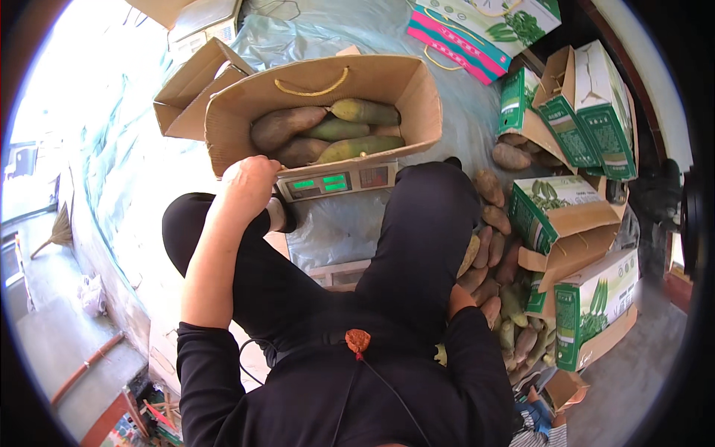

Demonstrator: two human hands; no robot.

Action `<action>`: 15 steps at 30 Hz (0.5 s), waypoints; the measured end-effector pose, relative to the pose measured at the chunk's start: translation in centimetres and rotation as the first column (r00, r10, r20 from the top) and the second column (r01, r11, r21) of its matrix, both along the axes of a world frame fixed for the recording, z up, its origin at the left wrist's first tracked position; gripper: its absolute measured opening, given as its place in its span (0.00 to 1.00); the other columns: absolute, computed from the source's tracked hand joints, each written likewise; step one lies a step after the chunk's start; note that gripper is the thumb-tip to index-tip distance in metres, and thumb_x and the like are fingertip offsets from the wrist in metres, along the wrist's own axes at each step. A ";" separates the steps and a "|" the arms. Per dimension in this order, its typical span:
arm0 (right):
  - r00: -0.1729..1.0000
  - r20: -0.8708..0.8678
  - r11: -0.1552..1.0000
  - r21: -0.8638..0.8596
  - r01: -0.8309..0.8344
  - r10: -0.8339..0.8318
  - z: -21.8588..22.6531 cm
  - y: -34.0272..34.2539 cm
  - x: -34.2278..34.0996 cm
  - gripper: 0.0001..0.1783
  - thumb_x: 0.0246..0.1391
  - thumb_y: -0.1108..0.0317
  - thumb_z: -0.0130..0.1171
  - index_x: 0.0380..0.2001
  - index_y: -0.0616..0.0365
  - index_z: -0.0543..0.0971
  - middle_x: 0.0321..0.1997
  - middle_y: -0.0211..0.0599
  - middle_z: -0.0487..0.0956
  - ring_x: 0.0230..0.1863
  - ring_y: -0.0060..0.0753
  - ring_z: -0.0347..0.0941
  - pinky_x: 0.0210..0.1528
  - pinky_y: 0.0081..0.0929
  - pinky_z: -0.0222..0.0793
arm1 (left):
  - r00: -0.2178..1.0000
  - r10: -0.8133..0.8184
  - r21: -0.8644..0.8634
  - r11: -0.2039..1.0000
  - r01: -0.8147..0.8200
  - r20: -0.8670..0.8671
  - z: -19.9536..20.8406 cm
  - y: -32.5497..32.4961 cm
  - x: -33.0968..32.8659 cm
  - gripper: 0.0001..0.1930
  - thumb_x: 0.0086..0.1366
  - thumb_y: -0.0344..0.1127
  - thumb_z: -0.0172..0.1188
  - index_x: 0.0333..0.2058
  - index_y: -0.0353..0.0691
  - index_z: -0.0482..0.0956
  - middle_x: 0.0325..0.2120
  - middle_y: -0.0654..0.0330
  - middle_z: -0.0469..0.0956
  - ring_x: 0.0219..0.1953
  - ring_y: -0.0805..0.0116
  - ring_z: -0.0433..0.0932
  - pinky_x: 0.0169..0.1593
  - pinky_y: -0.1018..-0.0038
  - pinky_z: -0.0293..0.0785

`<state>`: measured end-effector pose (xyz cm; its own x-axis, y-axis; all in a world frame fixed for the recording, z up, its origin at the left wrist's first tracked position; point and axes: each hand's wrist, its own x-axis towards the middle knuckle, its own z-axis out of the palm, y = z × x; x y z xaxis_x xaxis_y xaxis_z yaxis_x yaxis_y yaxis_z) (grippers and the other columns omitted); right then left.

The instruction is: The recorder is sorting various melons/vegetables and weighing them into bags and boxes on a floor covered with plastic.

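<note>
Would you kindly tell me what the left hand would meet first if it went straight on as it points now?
Most likely the near-left rim of the open cardboard box, which the left hand seems to touch; depth is unclear.

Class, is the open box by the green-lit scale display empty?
No, several thick, elongated vegetables lie inside the box, with the left hand at its corner.
</note>
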<state>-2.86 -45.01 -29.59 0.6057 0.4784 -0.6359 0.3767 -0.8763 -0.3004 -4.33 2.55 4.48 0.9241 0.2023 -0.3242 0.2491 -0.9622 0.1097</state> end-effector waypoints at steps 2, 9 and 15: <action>1.000 -0.008 0.999 -0.035 -0.014 0.013 0.7 -0.3 0.1 0.17 0.49 0.71 0.49 0.43 0.56 0.77 0.48 0.39 0.76 0.50 0.43 0.69 0.53 0.35 0.64 | 1.000 0.010 -0.015 1.000 -0.010 0.014 -0.1 0.1 -0.1 0.08 0.55 0.29 0.57 0.33 0.37 0.80 0.28 0.49 0.77 0.36 0.50 0.76 0.42 0.61 0.71; 0.998 -0.043 0.984 -0.174 -0.042 0.035 2.9 -2.5 -0.1 0.16 0.48 0.70 0.50 0.42 0.57 0.77 0.47 0.40 0.77 0.49 0.44 0.71 0.52 0.34 0.66 | 1.000 0.012 -0.017 1.000 -0.012 0.020 0.0 -0.2 0.1 0.05 0.54 0.28 0.56 0.30 0.37 0.79 0.27 0.50 0.76 0.36 0.50 0.76 0.41 0.61 0.72; 0.997 -0.077 0.954 -0.298 -0.036 0.014 5.7 -3.9 -0.3 0.16 0.47 0.70 0.51 0.42 0.57 0.78 0.46 0.41 0.77 0.48 0.45 0.72 0.51 0.34 0.67 | 0.999 -0.004 -0.017 1.000 0.005 0.032 0.9 -0.4 0.0 0.05 0.51 0.23 0.53 0.27 0.36 0.77 0.26 0.51 0.75 0.35 0.50 0.76 0.40 0.61 0.72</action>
